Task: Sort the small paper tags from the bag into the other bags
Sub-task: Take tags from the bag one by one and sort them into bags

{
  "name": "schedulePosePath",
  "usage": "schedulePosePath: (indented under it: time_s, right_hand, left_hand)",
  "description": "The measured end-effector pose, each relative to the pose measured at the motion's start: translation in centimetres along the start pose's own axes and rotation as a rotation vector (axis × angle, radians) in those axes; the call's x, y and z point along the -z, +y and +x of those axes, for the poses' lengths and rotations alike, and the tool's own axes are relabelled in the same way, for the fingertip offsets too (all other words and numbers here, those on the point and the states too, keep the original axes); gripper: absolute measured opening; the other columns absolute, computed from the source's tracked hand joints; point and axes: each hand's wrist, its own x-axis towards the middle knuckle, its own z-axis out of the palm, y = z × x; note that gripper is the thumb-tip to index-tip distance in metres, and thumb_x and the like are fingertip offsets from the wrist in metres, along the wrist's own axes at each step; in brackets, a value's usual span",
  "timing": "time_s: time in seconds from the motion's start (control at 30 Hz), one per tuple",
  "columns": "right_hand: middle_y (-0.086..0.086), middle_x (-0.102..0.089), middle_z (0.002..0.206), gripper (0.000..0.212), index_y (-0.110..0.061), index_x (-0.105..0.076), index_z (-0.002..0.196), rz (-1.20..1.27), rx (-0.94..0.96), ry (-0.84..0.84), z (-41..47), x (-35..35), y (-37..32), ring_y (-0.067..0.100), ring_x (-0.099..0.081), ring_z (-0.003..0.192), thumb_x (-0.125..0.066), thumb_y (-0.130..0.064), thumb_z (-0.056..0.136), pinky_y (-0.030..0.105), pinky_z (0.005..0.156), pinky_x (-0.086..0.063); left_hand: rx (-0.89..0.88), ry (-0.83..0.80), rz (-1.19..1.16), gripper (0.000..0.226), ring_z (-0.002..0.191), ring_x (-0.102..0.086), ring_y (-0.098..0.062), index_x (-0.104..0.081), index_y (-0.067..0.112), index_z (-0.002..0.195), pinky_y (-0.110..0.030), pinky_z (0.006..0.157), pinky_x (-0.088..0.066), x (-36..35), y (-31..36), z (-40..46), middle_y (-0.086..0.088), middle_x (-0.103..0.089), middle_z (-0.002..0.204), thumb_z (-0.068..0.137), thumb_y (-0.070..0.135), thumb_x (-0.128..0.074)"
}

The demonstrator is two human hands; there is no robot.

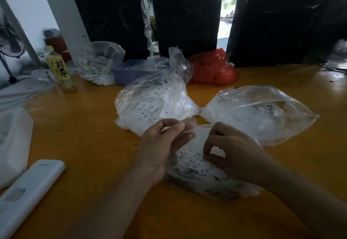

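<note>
Head view: near bag [202, 175] of small paper tags [193, 160] slumped on orange table [93, 126], below two fuller clear bags [150, 103] [259, 113]. Left hand [161, 144] pinching thin film at mouth, palm turned inward; right hand [231, 150] arched, fingertips nipping tags. Likely featherlight, limp, slippery; best taken singly by an edge.

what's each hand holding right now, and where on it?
Left hand pinches the rim of the near clear bag, holding its mouth up. Right hand pinches at the paper tags inside; whether one is gripped cannot be told.
</note>
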Motion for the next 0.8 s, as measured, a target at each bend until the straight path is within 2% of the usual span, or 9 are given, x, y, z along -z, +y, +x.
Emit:
schedulePosePath:
  time_s: [0.07,0.13,0.23,0.33,0.43,0.53,0.63,0.7,0.8]
  right_hand:
    - [-0.018,-0.050,0.106,0.013,-0.042,-0.070,0.103,-0.025,0.025,-0.054,-0.1,-0.2,0.0,-0.002,-0.044,0.092,-0.068,-0.048,0.091,0.008,0.075,-0.032]
    - [-0.015,-0.051,0.110,0.023,-0.042,-0.071,0.114,-0.059,0.032,-0.044,0.0,-0.6,0.0,0.003,-0.046,0.099,-0.063,-0.050,0.094,0.014,0.083,-0.034]
    - [-0.012,-0.048,0.116,0.040,-0.046,-0.060,0.133,-0.101,-0.008,-0.037,0.1,-0.9,0.1,0.006,-0.042,0.101,-0.053,-0.058,0.095,0.023,0.086,-0.034]
    - [-0.012,-0.041,0.117,0.053,-0.051,-0.049,0.141,-0.169,-0.023,-0.134,0.0,-1.2,0.3,0.008,-0.037,0.104,-0.040,-0.070,0.093,0.027,0.089,-0.033]
    - [-0.015,-0.040,0.109,0.049,-0.051,-0.063,0.127,-0.133,0.019,-0.115,0.0,-0.7,0.3,0.006,-0.037,0.100,-0.039,-0.070,0.087,0.027,0.083,-0.031]
    - [-0.021,-0.046,0.101,0.044,-0.049,-0.069,0.112,0.072,-0.022,-0.013,0.1,0.1,0.3,-0.001,-0.045,0.089,-0.044,-0.071,0.083,0.019,0.076,-0.034]
    - [-0.022,-0.059,0.092,0.030,-0.055,-0.059,0.092,0.292,-0.139,0.149,0.2,0.8,0.5,-0.005,-0.059,0.088,-0.042,-0.076,0.079,0.014,0.062,-0.047]
    - [-0.019,-0.068,0.090,0.031,-0.049,-0.061,0.093,0.435,-0.224,0.197,0.2,1.2,0.6,-0.004,-0.065,0.083,-0.048,-0.074,0.080,0.014,0.065,-0.054]
    - [-0.010,-0.075,0.090,0.027,-0.031,-0.061,0.104,0.744,-0.279,0.186,0.2,1.2,0.6,0.009,-0.072,0.074,-0.059,-0.054,0.089,0.025,0.066,-0.058]
  left_hand:
    - [-0.004,-0.029,-0.023,0.031,0.088,-0.079,-0.030,-0.067,-0.001,0.100,-0.023,0.070,-0.062,0.0,0.0,0.0,-0.027,-0.076,0.102,0.074,0.010,-0.080]
    - [-0.008,-0.040,0.005,0.038,0.089,-0.078,-0.028,-0.071,-0.002,0.105,-0.023,0.073,-0.062,0.0,-0.1,-0.1,-0.027,-0.076,0.102,0.072,0.010,-0.083]
    - [0.000,-0.027,0.031,0.028,0.089,-0.079,-0.027,-0.080,0.003,0.098,-0.025,0.070,-0.063,0.0,-0.2,-0.1,-0.025,-0.077,0.101,0.070,0.008,-0.083]
    - [0.005,-0.027,0.133,0.021,0.094,-0.079,-0.025,-0.080,0.014,0.094,-0.025,0.058,-0.061,0.1,-0.2,-0.3,-0.017,-0.079,0.103,0.074,0.017,-0.082]
    - [-0.004,-0.019,0.240,0.025,0.097,-0.079,-0.024,-0.073,0.017,0.098,-0.020,0.044,-0.051,0.1,-0.1,-0.3,-0.010,-0.080,0.104,0.076,0.024,-0.082]
    - [0.010,-0.023,0.225,0.034,0.098,-0.078,-0.027,-0.066,0.014,0.103,-0.018,0.039,-0.044,0.1,0.0,-0.3,-0.010,-0.080,0.107,0.076,0.025,-0.082]
    - [0.022,-0.039,0.178,0.032,0.098,-0.079,-0.028,-0.061,0.013,0.103,-0.017,0.036,-0.039,0.2,0.2,-0.3,-0.011,-0.079,0.110,0.078,0.024,-0.078]
    - [0.019,-0.045,0.157,0.031,0.097,-0.079,-0.027,-0.061,0.012,0.106,-0.016,0.036,-0.040,0.2,0.2,-0.3,-0.010,-0.079,0.112,0.081,0.023,-0.076]
    - [0.044,-0.071,0.099,0.035,0.097,-0.079,-0.024,-0.068,0.011,0.119,-0.018,0.046,-0.054,0.1,0.2,-0.2,-0.008,-0.079,0.116,0.085,0.018,-0.073]
